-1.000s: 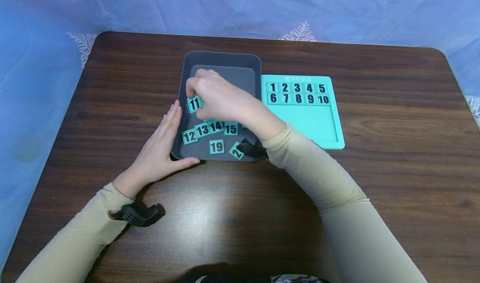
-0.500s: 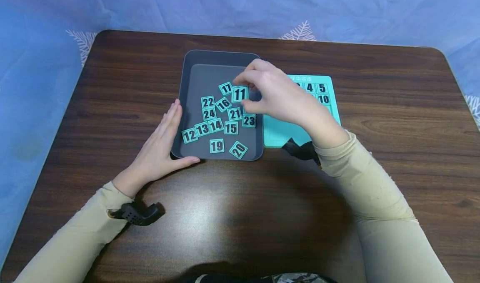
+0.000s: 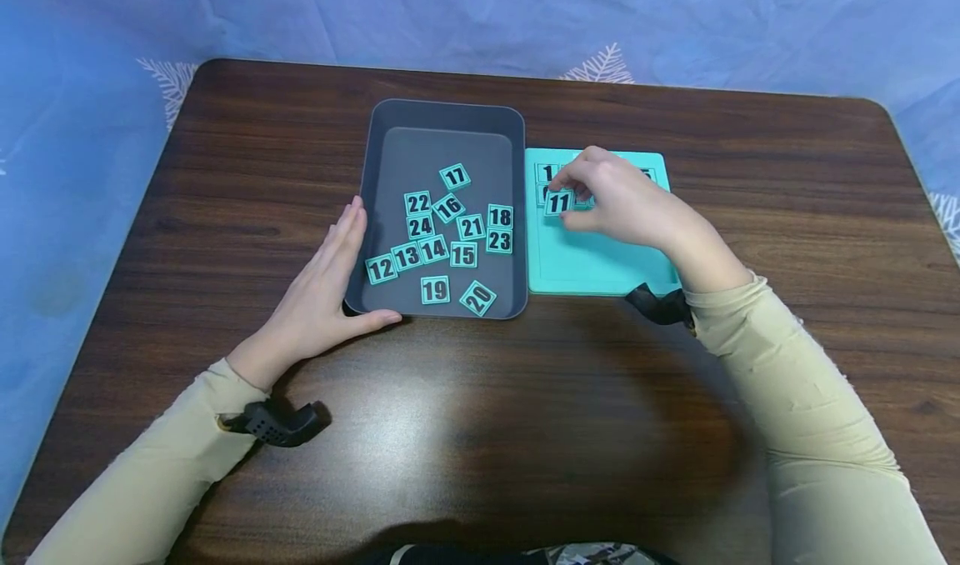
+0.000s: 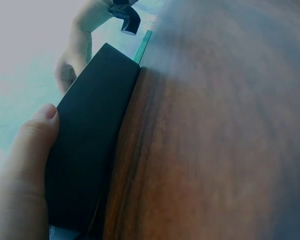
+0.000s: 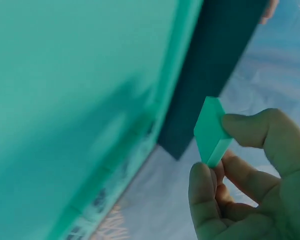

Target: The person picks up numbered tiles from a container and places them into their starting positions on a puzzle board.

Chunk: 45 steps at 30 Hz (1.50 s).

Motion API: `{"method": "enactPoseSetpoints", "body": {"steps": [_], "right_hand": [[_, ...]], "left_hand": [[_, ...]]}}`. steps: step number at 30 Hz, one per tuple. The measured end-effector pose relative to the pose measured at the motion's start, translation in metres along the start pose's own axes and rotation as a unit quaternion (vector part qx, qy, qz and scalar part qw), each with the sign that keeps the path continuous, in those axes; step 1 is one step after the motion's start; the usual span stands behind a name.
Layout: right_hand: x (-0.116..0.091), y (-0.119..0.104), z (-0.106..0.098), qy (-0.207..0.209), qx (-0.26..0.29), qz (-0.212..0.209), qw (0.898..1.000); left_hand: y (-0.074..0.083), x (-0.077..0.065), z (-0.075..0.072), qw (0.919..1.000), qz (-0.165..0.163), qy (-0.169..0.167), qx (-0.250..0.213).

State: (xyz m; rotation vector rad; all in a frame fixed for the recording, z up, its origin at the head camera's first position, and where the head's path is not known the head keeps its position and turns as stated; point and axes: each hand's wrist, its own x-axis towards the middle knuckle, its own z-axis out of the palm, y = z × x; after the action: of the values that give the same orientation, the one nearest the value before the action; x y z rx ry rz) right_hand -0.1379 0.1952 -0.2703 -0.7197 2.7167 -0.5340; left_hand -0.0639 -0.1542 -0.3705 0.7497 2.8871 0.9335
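Note:
My right hand (image 3: pixel 626 202) pinches a green square number tile (image 3: pixel 558 203) marked 11 between thumb and fingers, over the left side of the teal puzzle board (image 3: pixel 592 265). In the right wrist view the tile (image 5: pixel 211 131) is tilted, with its plain green side showing. Rows of numbered tiles at the top of the board are partly hidden behind this hand. My left hand (image 3: pixel 318 294) rests with straight fingers along the left side of the dark grey tray (image 3: pixel 442 115), its thumb at the near edge. In the left wrist view that thumb (image 4: pixel 32 145) lies against the tray's wall.
Several loose tiles lie in the tray, among them 17 (image 3: pixel 454 177), 12 (image 3: pixel 381 269) and 20 (image 3: pixel 477 298). The tray and board stand side by side on a dark wood table (image 3: pixel 787 240). A blue cloth (image 3: pixel 337 15) hangs behind it.
My right hand has picked up tile 11 at the tray's left side and carried it right, across the tray, to above the board. The left hand has stayed at the tray.

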Motion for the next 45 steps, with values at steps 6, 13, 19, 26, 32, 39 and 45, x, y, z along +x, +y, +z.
{"method": "enactPoseSetpoints", "body": {"steps": [6,13,19,26,32,39,45], "right_hand": [[0.006,0.015,0.009,-0.044,0.011,0.003,0.999],[0.012,0.018,0.016,-0.062,0.008,0.003,0.998],[0.013,0.017,0.019,-0.055,0.003,0.000,0.998],[0.013,0.019,0.023,-0.043,-0.006,-0.010,0.999],[0.014,0.019,0.026,-0.035,-0.012,-0.010,0.999],[0.014,0.018,0.028,-0.022,-0.014,-0.019,0.999],[0.015,0.019,0.029,-0.012,-0.019,-0.029,0.999]], "left_hand": [[0.000,0.000,0.000,1.0000,0.000,-0.001,-0.002],[0.001,0.000,0.000,1.0000,0.001,-0.003,-0.004],[0.001,0.000,0.000,1.0000,0.001,-0.003,-0.004],[0.000,0.000,0.000,1.0000,0.001,0.001,-0.003],[0.000,0.000,0.000,1.0000,0.002,0.002,-0.002],[0.001,0.001,0.000,1.0000,0.001,0.000,-0.005],[0.000,0.000,0.000,1.0000,0.001,0.002,-0.005]]}}
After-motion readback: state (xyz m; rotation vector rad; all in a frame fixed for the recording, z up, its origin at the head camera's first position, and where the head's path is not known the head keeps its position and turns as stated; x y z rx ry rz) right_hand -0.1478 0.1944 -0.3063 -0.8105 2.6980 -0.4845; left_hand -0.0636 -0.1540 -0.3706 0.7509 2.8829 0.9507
